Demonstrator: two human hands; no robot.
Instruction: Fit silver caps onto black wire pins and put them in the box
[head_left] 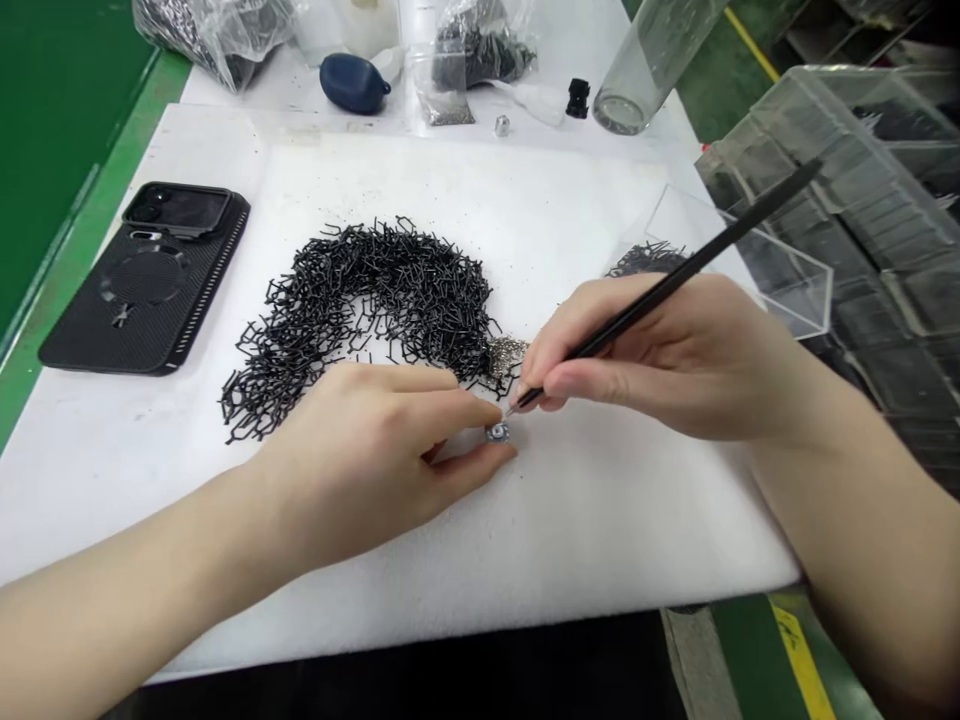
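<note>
Between the thumb and forefinger of my left hand [382,450] is a small round metallic part [497,432] with a hole in its middle, pinched against the white mat. My right hand [645,350] grips a slim black pen-like tool [675,272], slanting up to the right. Its fine tip points down close beside the metal part; whether it touches cannot be made out. Beyond my left hand lies a curved heap of small bent black pieces [390,270]. A little pile of tiny brass-coloured bits [508,356] sits at the heap's right end.
A black phone [142,280] lies at the left. Along the back are a blue rubber blower [354,84], plastic bags [225,35], a small metal nut [502,126], a black cap [577,98] and a clear bottle [622,110]. Clear boxes [862,220] stand at the right.
</note>
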